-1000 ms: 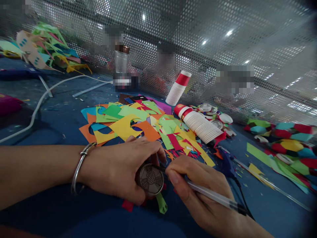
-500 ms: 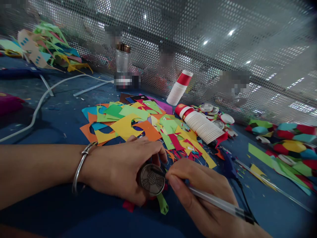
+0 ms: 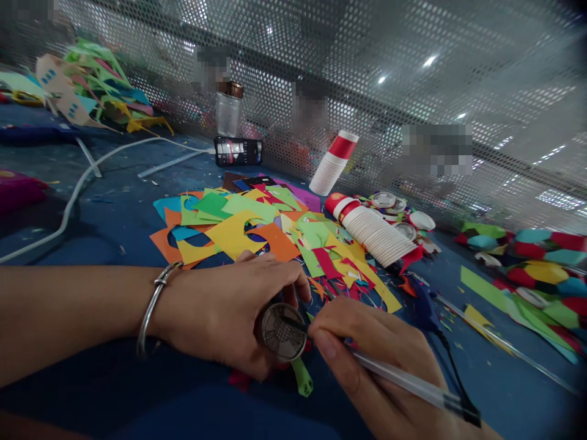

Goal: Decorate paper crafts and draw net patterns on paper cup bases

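My left hand (image 3: pixel 229 311), with a silver bangle at the wrist, curls its thumb and fingers around a small paper cup (image 3: pixel 270 336). The cup's round end faces up toward me and bears dark drawn lines. A green paper strip (image 3: pixel 302 377) with small dark marks sticks out from its near side, and bits of red paper show beneath. In my right hand (image 3: pixel 371 360) is a clear-barrelled pen (image 3: pixel 403 374) with a black cap at its rear. Its dark tip rests on or just above the round end; I cannot tell which.
Beyond my hands lies a pile of coloured paper cut-outs (image 3: pixel 238 229). One cup stack (image 3: pixel 334 162) leans upright; another stack (image 3: pixel 373 229) lies sideways. A blue glue gun (image 3: pixel 424 302), a phone (image 3: pixel 238 151), a jar (image 3: pixel 228 113), a white cable (image 3: pixel 76 183) and a perforated screen (image 3: pixel 275 79) surround the area.
The pen tip has shifted slightly over the cup's round end, and the pen's rear has moved a little right and down. The drawn lines look different. My left hand keeps its grip.
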Motion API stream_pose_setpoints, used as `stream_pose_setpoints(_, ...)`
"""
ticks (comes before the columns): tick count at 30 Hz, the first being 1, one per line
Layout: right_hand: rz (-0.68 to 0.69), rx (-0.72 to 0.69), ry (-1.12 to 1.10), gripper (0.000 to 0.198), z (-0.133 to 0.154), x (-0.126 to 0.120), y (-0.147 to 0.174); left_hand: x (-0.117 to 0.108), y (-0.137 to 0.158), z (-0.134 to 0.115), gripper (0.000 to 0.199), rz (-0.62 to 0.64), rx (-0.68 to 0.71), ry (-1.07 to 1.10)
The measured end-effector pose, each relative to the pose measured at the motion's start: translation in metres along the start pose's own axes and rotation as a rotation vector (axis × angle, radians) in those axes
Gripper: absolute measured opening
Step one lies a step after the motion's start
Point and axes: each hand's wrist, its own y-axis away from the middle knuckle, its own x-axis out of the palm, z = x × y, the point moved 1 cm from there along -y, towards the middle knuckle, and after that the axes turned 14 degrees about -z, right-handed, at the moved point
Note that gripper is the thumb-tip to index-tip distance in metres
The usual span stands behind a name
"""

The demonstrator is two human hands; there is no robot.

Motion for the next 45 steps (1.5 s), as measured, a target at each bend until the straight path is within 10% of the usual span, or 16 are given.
stream_pose_setpoints(45,0.04,-0.003,0.007,0.017,0.01,-0.007,0.0,-0.008,-0.003,-0.004,0.056,0.092,-0.02,-0.006)
